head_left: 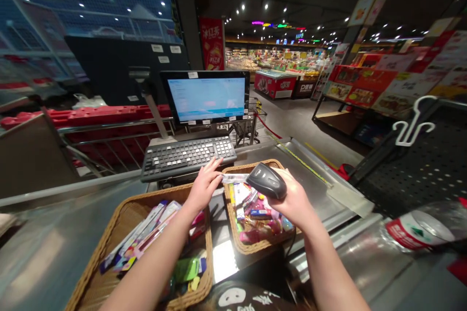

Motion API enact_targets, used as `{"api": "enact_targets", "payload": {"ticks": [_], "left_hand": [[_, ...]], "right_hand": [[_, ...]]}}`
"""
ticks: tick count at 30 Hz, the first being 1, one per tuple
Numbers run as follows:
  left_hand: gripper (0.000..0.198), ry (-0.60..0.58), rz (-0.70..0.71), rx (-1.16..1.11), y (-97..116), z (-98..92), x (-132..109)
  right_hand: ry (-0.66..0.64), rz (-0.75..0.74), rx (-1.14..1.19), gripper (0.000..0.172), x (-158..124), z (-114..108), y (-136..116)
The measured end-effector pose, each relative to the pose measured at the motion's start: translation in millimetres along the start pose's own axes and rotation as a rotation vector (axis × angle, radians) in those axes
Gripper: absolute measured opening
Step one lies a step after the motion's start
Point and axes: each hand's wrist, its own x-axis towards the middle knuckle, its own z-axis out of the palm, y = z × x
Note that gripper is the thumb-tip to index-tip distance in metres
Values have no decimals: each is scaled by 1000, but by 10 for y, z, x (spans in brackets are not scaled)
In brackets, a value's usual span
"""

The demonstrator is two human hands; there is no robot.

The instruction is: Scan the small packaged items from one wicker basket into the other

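Note:
My right hand (294,199) is wrapped round a black barcode scanner (267,181), whose head points left. My left hand (205,182) is in front of the keyboard (188,155), pinching the left end of a slim, clear plastic packet (235,178) with its fingertips. The packet's right end meets the scanner's head; what is inside it is too small to make out. Below the scanner, a smaller wicker basket (251,249) holds colourful small packages. A larger wicker basket (208,257), partly hidden by my left forearm, contains long flat packs and a green item (186,270).
A lit monitor (209,99) stands behind the keyboard, with a second dark screen (120,70) to its left. The metal counter (310,165) extends to the right. A white hook (414,124) hangs on a black perforated panel, above a red-labelled plastic bottle (416,231).

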Motion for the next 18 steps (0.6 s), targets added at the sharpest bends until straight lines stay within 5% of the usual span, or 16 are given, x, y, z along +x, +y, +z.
{"api": "enact_targets", "payload": {"ticks": [7, 18], "left_hand": [[30, 163, 56, -63, -36, -334, -174], [30, 201, 37, 1, -43, -624, -371]], "right_hand": [[-57, -69, 79, 49, 45, 131, -255], [-200, -135, 11, 43, 23, 298, -386]]}}
